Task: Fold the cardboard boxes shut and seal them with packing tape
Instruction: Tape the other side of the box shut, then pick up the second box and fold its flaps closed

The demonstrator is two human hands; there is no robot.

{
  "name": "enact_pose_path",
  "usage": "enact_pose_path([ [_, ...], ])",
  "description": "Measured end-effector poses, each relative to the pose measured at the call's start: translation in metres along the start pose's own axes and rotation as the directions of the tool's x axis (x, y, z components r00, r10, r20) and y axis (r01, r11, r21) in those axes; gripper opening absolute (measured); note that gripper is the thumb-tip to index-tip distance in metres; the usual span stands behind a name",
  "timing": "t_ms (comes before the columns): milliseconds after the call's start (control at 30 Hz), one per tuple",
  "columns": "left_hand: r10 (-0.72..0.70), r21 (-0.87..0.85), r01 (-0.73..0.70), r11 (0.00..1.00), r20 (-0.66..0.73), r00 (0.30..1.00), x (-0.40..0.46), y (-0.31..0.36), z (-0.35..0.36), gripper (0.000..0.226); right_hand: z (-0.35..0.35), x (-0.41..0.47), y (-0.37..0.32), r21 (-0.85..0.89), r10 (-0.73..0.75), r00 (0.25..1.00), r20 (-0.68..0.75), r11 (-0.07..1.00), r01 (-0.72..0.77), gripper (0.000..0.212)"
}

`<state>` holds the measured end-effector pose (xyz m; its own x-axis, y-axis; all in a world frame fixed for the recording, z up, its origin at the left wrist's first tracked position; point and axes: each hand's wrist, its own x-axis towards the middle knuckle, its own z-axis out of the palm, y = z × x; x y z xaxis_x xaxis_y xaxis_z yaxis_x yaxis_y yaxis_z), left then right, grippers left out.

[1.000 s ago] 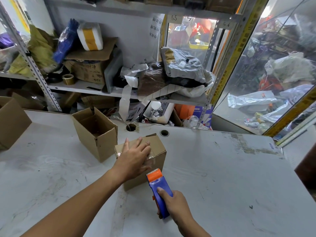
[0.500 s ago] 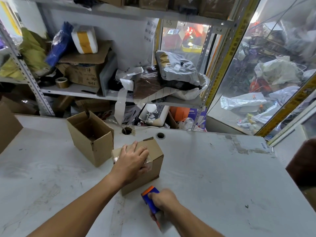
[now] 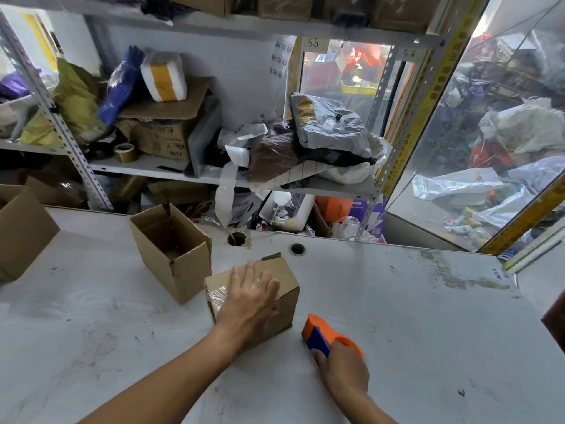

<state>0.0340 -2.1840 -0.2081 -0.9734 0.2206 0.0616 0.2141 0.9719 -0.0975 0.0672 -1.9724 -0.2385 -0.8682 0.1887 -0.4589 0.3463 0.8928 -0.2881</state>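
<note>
The head view shows three cardboard boxes on the white table (image 3: 397,316). The closed box (image 3: 284,280) sits near the middle, its top flaps folded down and clear tape glinting across the top and down the left face. The left hand (image 3: 249,304) lies flat on its top, fingers straight and slightly spread, pressing on the taped seam. Just behind and to the left stands one open box (image 3: 174,252), flaps up, apart from the closed one. A third box (image 3: 21,234) is cut off by the left edge of the picture.

There is one tape dispenser (image 3: 324,338), orange and blue, resting on the table just right of the closed box and not touching it. The right hand (image 3: 344,368) grips its rear, fingers curled round the handle; how the thumb lies cannot be made out.

Two round holes (image 3: 297,249) pierce the table near its far edge. Behind it the metal shelf (image 3: 153,166) carries one brown tape roll (image 3: 124,152) and a carton (image 3: 159,139) with handwriting that looks like digits but is too blurred to read. Two paper tags on the frame read "55" (image 3: 312,42) and "54" (image 3: 409,52). Sheets of writing on the wall are illegible.
</note>
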Motion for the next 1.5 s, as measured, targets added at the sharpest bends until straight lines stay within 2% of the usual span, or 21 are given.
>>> enact_pose_path([
  [167,-0.249,-0.045,0.251,0.967,0.039,0.968,0.007,-0.007,0.0,0.105,-0.005,0.004,0.006,-0.047,-0.117,0.988,0.103,0.991,0.123,0.063],
  [300,-0.24,0.012,0.239,0.971,0.07,0.968,0.013,0.005,0.004,0.1,-0.018,0.02,-0.006,0.039,-0.019,0.949,0.315,0.999,0.007,0.076],
  [367,-0.244,0.021,0.243,0.97,0.077,0.967,0.014,0.006,0.003,0.101,-0.022,0.019,-0.006,-0.005,-0.077,0.935,0.346,0.996,0.084,0.072],
  [467,-0.274,-0.025,0.277,0.961,0.082,0.958,0.013,0.001,0.0,0.106,-0.031,0.002,0.003,-0.282,-0.277,0.953,0.122,0.911,0.3,0.048],
  [500,-0.299,-0.047,0.303,0.952,0.087,0.95,0.015,-0.001,-0.003,0.108,-0.036,-0.001,0.002,-0.309,-0.336,0.941,0.05,0.89,0.334,0.043],
  [567,-0.323,-0.086,0.33,0.94,0.089,0.942,0.019,-0.003,-0.009,0.111,-0.04,0.0,-0.005,-0.214,-0.391,0.92,-0.037,0.902,0.375,0.039],
  [633,-0.312,-0.151,0.324,0.934,0.098,0.945,0.021,-0.006,-0.018,0.114,-0.041,0.007,-0.012,0.047,-0.374,0.926,-0.047,0.925,0.376,0.031],
  [700,-0.325,-0.265,0.341,0.902,0.106,0.94,0.018,-0.016,-0.027,0.118,-0.039,0.016,-0.019,0.359,-0.341,0.94,-0.006,0.876,0.321,0.041],
  [767,-0.382,-0.49,0.397,0.776,0.136,0.914,0.011,-0.03,-0.041,0.121,-0.039,0.022,-0.025,0.585,-0.366,0.927,0.076,0.77,0.256,0.068],
  [800,-0.402,-0.63,0.42,0.653,0.182,0.897,0.005,-0.04,-0.048,0.121,-0.04,0.025,-0.029,0.67,-0.409,0.904,0.127,0.707,0.226,0.075],
  [867,-0.359,-0.849,0.406,0.337,0.283,0.889,-0.01,-0.055,-0.059,0.116,-0.04,0.03,-0.035,0.828,-0.517,0.834,0.193,0.542,0.145,0.081],
  [900,-0.31,-0.902,0.379,0.207,0.306,0.9,-0.018,-0.06,-0.06,0.113,-0.04,0.034,-0.036,0.874,-0.563,0.802,0.198,0.472,0.115,0.087],
  [933,-0.269,-0.926,0.356,0.128,0.314,0.911,-0.025,-0.065,-0.058,0.111,-0.041,0.037,-0.039,0.895,-0.599,0.777,0.192,0.432,0.112,0.094],
  [1000,-0.212,-0.935,0.347,0.069,0.326,0.921,-0.036,-0.072,-0.05,0.112,-0.042,0.038,-0.047,0.861,-0.651,0.735,0.19,0.471,0.194,0.103],
  [1067,-0.192,-0.929,0.369,0.028,0.358,0.914,-0.045,-0.074,-0.04,0.113,-0.038,0.035,-0.051,0.789,-0.655,0.737,0.167,0.537,0.299,0.096],
  [1133,-0.175,-0.925,0.379,0.005,0.372,0.912,-0.053,-0.079,-0.027,0.097,-0.028,0.028,-0.052,0.69,-0.651,0.747,0.132,0.602,0.403,0.074],
  [1200,-0.154,-0.923,0.385,0.011,0.379,0.912,-0.062,-0.085,-0.016,0.08,-0.014,0.022,-0.047,0.576,-0.697,0.714,0.067,0.612,0.543,0.06],
  [1267,-0.118,-0.924,0.383,0.015,0.378,0.918,-0.07,-0.092,-0.007,0.086,-0.008,0.019,-0.043,0.476,-0.711,0.701,0.049,0.634,0.61,0.065],
  [1333,-0.089,-0.929,0.367,0.047,0.362,0.928,-0.078,-0.104,-0.001,0.102,-0.009,0.008,-0.048,0.447,-0.706,0.708,0.026,0.642,0.623,0.07],
  [1433,-0.051,-0.949,0.289,0.124,0.284,0.957,-0.084,-0.123,0.001,0.11,-0.019,-0.019,-0.063,0.496,-0.683,0.73,-0.02,0.627,0.6,0.085],
  [1500,-0.025,-0.957,0.225,0.181,0.224,0.974,-0.087,-0.136,0.0,0.112,-0.022,-0.029,-0.073,0.571,-0.648,0.761,0.019,0.632,0.524,0.1],
])
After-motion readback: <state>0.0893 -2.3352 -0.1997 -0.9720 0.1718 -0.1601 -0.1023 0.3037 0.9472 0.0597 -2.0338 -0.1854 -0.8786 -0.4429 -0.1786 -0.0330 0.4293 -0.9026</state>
